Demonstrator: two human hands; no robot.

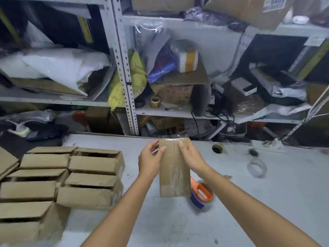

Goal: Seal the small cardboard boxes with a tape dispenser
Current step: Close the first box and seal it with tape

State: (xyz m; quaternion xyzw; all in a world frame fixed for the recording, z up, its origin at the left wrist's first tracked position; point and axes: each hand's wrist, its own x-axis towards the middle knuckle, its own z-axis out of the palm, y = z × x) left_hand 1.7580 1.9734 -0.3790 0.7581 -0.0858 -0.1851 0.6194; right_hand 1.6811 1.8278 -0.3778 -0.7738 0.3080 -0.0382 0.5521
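Note:
A small cardboard box (174,173) stands tilted on end at the middle of the white table (267,202), clear tape running along its centre seam and sticking up past its top edge. My left hand (150,160) grips its upper left side, thumb on the front face. My right hand (191,155) grips the upper right side, thumb by the seam. An orange and blue tape dispenser (202,194) lies on the table just right of the box's base, partly hidden behind it.
Several open-flapped small cardboard boxes (71,177) are stacked at the left of the table. A clear tape roll (256,167) and brown tape cores (217,148) lie at the right. Cluttered metal shelves (124,68) stand behind the table.

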